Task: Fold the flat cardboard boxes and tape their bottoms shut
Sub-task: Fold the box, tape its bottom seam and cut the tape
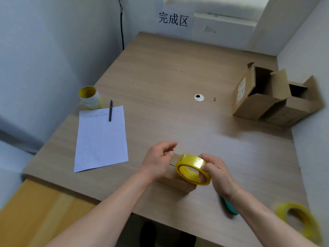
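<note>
my right hand [216,172] grips the tape roll [192,160] over the box [176,182]; whether my left hand [158,158] pinches its end, i cannot tell.

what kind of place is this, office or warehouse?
Likely a small box-packing station in an office corner: a wood-grain desk, folded cardboard boxes by the right wall, a yellow tape roll, and a wall sign reading 完成区.

Yellow tape roll [192,160] over small cardboard box [178,182], two open boxes [256,104] far right
</note>
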A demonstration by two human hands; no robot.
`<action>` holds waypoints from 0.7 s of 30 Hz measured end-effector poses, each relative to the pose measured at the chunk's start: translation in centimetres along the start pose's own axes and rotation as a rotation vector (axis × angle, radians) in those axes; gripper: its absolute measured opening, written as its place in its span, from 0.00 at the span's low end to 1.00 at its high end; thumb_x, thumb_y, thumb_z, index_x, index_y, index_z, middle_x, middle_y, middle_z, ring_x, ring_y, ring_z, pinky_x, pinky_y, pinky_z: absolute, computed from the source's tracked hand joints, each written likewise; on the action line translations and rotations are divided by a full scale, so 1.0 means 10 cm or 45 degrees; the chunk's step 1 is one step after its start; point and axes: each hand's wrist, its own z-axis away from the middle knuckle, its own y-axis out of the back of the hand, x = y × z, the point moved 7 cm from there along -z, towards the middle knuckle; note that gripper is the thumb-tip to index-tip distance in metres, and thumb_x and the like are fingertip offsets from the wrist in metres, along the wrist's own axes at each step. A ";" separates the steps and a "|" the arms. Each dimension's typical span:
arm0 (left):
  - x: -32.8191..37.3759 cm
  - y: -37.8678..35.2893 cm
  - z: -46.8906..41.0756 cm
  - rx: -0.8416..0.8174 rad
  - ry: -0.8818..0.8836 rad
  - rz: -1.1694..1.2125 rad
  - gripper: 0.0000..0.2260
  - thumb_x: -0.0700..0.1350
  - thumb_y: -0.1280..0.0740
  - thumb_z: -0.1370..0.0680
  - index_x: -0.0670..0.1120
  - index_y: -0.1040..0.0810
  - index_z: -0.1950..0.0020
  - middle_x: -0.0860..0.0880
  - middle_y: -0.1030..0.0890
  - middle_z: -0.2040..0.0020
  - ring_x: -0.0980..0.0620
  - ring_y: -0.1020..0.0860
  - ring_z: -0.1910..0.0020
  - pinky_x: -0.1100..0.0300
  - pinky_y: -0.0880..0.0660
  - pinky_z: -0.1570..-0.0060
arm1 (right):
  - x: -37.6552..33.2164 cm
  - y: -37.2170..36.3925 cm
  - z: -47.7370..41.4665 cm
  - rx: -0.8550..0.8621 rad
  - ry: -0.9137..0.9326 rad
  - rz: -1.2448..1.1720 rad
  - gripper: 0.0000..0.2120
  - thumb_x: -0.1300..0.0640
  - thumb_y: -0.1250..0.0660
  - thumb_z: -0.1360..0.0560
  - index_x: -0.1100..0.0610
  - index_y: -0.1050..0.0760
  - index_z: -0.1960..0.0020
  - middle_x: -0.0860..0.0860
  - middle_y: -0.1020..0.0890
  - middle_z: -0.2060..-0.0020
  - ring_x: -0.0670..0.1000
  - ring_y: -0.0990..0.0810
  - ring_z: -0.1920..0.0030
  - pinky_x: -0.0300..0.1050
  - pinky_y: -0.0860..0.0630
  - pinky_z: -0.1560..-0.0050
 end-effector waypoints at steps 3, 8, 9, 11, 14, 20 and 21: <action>0.06 -0.17 -0.05 -0.273 0.107 0.008 0.19 0.29 0.39 0.21 0.41 0.24 0.32 0.47 0.20 0.42 0.54 0.23 0.45 0.61 0.27 0.39 | -0.03 -0.02 0.02 -0.029 0.034 0.033 0.12 0.57 0.40 0.38 0.67 0.30 0.66 0.51 0.29 0.74 0.48 0.31 0.70 0.43 0.36 0.70; 0.06 -0.29 -0.03 -0.554 0.194 0.034 0.15 0.31 0.39 0.22 0.39 0.19 0.39 0.39 0.17 0.43 0.48 0.23 0.49 0.48 0.24 0.41 | -0.03 0.01 0.04 -0.048 0.065 0.062 0.14 0.47 0.41 0.41 0.59 0.30 0.68 0.48 0.30 0.74 0.46 0.32 0.70 0.41 0.36 0.71; 0.07 -0.29 -0.02 -0.565 0.189 0.066 0.13 0.33 0.37 0.23 0.40 0.18 0.42 0.35 0.18 0.44 0.47 0.23 0.51 0.46 0.24 0.42 | -0.03 0.01 0.05 -0.051 0.072 0.062 0.13 0.47 0.41 0.41 0.58 0.30 0.68 0.48 0.31 0.74 0.46 0.32 0.70 0.41 0.37 0.71; 0.08 -0.27 -0.03 -0.546 0.178 0.123 0.09 0.35 0.34 0.22 0.41 0.17 0.46 0.33 0.18 0.47 0.47 0.23 0.53 0.48 0.24 0.47 | -0.03 0.02 0.05 -0.058 0.083 0.062 0.12 0.47 0.41 0.41 0.56 0.31 0.69 0.47 0.31 0.73 0.46 0.33 0.70 0.42 0.37 0.71; 0.09 -0.26 -0.05 -0.483 0.151 0.161 0.08 0.35 0.33 0.21 0.45 0.16 0.53 0.41 0.18 0.56 0.51 0.23 0.58 0.56 0.25 0.54 | -0.02 0.03 0.05 -0.066 0.093 0.079 0.12 0.47 0.41 0.41 0.57 0.30 0.68 0.48 0.31 0.73 0.46 0.32 0.70 0.41 0.36 0.71; 0.02 -0.22 -0.01 -0.226 0.015 0.079 0.06 0.41 0.29 0.25 0.50 0.17 0.60 0.48 0.18 0.63 0.53 0.23 0.63 0.52 0.22 0.58 | 0.00 0.05 0.02 -0.049 0.091 0.070 0.11 0.47 0.41 0.41 0.54 0.27 0.68 0.48 0.29 0.73 0.47 0.30 0.69 0.42 0.35 0.70; 0.00 -0.21 0.02 -0.193 0.004 0.081 0.03 0.44 0.29 0.27 0.50 0.17 0.59 0.49 0.17 0.63 0.54 0.22 0.63 0.52 0.22 0.57 | 0.01 0.05 0.02 -0.043 0.091 0.068 0.12 0.47 0.40 0.41 0.55 0.27 0.67 0.48 0.28 0.73 0.47 0.30 0.69 0.42 0.35 0.70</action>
